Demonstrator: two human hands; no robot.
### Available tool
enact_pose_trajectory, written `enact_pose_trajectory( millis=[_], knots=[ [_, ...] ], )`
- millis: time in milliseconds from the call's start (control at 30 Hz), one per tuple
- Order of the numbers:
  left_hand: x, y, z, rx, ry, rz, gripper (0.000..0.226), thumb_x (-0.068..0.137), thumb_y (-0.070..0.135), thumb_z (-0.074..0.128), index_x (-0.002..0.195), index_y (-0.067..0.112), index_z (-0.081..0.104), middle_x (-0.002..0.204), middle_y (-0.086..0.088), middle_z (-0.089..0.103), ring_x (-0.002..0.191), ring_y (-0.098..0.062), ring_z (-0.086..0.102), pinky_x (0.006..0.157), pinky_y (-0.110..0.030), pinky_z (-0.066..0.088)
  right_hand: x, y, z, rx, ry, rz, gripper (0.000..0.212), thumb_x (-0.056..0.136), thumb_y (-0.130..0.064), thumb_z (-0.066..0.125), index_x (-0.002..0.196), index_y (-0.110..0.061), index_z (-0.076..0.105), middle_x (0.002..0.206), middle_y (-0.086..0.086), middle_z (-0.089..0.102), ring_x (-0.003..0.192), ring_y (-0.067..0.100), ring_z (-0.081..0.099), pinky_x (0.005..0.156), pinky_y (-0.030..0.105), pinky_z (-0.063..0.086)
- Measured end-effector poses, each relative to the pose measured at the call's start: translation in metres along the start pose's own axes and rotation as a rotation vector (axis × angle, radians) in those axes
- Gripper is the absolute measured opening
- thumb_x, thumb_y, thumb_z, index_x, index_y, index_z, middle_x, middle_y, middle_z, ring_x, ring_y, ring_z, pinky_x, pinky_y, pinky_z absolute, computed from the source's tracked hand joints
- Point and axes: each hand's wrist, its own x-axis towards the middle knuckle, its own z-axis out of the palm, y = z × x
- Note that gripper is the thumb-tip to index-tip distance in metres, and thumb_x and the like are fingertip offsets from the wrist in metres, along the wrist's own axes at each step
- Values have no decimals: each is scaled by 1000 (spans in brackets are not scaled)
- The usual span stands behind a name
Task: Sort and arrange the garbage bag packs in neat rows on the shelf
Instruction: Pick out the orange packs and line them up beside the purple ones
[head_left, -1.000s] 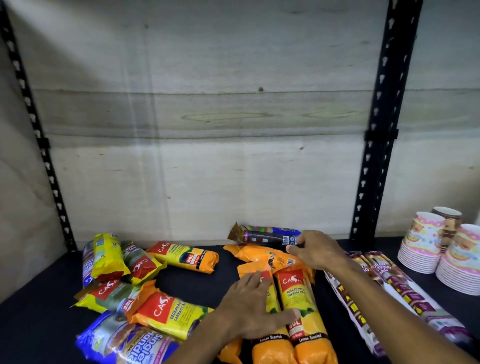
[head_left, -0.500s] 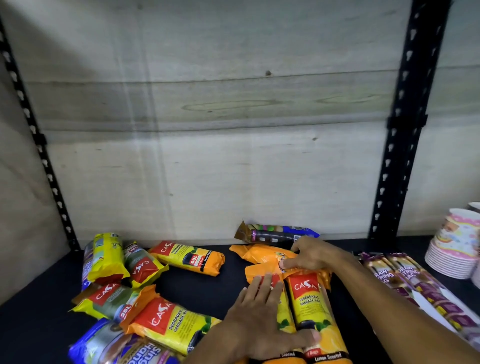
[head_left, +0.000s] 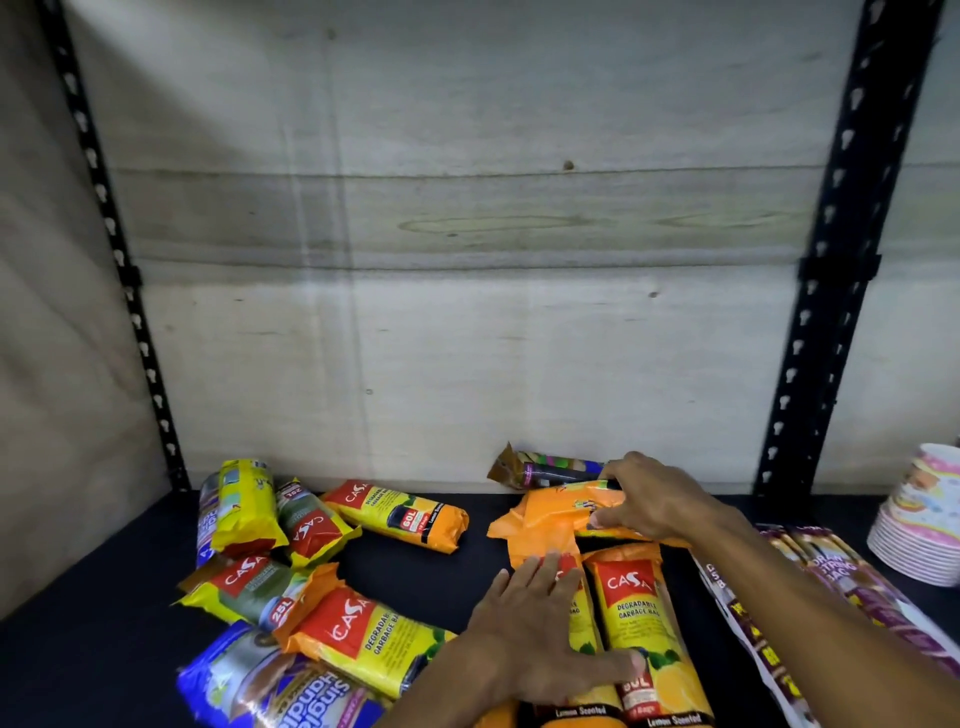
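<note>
Two orange and yellow garbage bag packs (head_left: 636, 623) lie side by side, lengthwise, on the dark shelf (head_left: 104, 597). My left hand (head_left: 540, 636) rests flat on the left one, fingers spread, thumb on the right one. Behind them my right hand (head_left: 652, 499) pinches a crosswise orange pack (head_left: 550, 519), lifted a little at its right end. A dark purple pack (head_left: 545, 470) lies against the back wall. More yellow and orange packs (head_left: 400, 514) lie jumbled at the left, with a blue pack (head_left: 270, 686) at the front.
Long purple drawstring bag packs (head_left: 831, 587) lie at the right. Stacks of patterned paper cups and plates (head_left: 919, 525) stand at the far right. Black slotted uprights (head_left: 831, 260) flank the wooden back wall.
My right hand has closed on the crosswise orange pack and raised its right end. My left hand has stayed pressed on the front packs.
</note>
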Motion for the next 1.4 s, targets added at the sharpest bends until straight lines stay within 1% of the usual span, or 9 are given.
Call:
enact_pose_trajectory(
  millis=[167, 267, 400, 600, 800, 967, 1067, 1200, 1400],
  knots=[
    [-9, -12, -18, -91, 381, -4, 80, 84, 71, 47, 149, 29, 28, 154, 6, 34, 140, -19, 32, 111, -44, 33, -9, -3, -21, 64, 27, -29, 61, 79, -59, 71, 127, -23, 57, 124, 1, 58, 106, 19, 58, 88, 38, 50],
    [-14, -26, -32, -94, 676, 26, 74, 87, 59, 56, 148, 29, 28, 153, 6, 32, 138, -17, 34, 109, -39, 38, -17, -8, -34, 295, 11, -43, 49, 82, -56, 71, 117, -23, 63, 111, -2, 65, 95, 15, 63, 84, 33, 52],
    [-21, -57, -56, -313, 816, 17, 82, 82, 57, 66, 150, 36, 25, 158, 6, 21, 141, -18, 32, 108, -39, 41, -28, -25, -39, 570, -104, -77, 36, 85, -55, 68, 97, -21, 72, 96, -3, 73, 90, 14, 68, 83, 34, 52],
    [-40, -100, -78, -441, 805, 111, 62, 71, 62, 74, 127, 47, 54, 146, 10, 44, 132, -13, 45, 104, -37, 46, -36, -50, -34, 880, -385, -10, 47, 87, -53, 66, 114, -14, 73, 103, 12, 77, 95, 31, 73, 92, 48, 56],
    [-43, -123, -80, -821, 705, 101, 55, 59, 62, 83, 102, 35, 61, 96, -17, 70, 81, -27, 71, 79, -52, 57, -35, -77, -17, 1163, -660, 25, 42, 92, -42, 62, 119, -11, 69, 99, 18, 71, 64, 19, 69, 59, 28, 58],
    [-39, -141, -80, -890, 706, -26, 41, 69, 42, 82, 100, 25, 62, 97, -8, 71, 82, -19, 70, 67, -36, 57, -26, -82, -9, 1349, -716, -42, 58, 89, -46, 65, 130, -6, 59, 123, 25, 66, 97, 37, 67, 87, 43, 55],
    [-33, -154, -75, -881, 687, -137, 37, 76, 40, 79, 103, 26, 60, 98, -3, 70, 82, -16, 70, 57, -25, 54, -20, -79, -5, 1309, -715, -99, 66, 78, -47, 78, 132, -12, 61, 130, 24, 63, 111, 39, 63, 91, 50, 53],
    [-22, -170, -75, -769, 655, -254, 35, 78, 42, 77, 103, 29, 56, 100, -1, 66, 86, -16, 67, 67, -32, 58, -16, -88, 7, 1050, -591, -148, 54, 82, -19, 79, 132, -17, 60, 126, 12, 67, 112, 26, 68, 98, 48, 53],
    [0, -165, -90, -311, 675, -246, 47, 82, 34, 75, 122, 27, 51, 125, -5, 45, 101, -18, 51, 69, -23, 49, -12, -111, 31, 695, -419, -195, 36, 88, -22, 73, 123, -20, 67, 110, -3, 75, 101, 10, 71, 97, 37, 54]
  ],
)
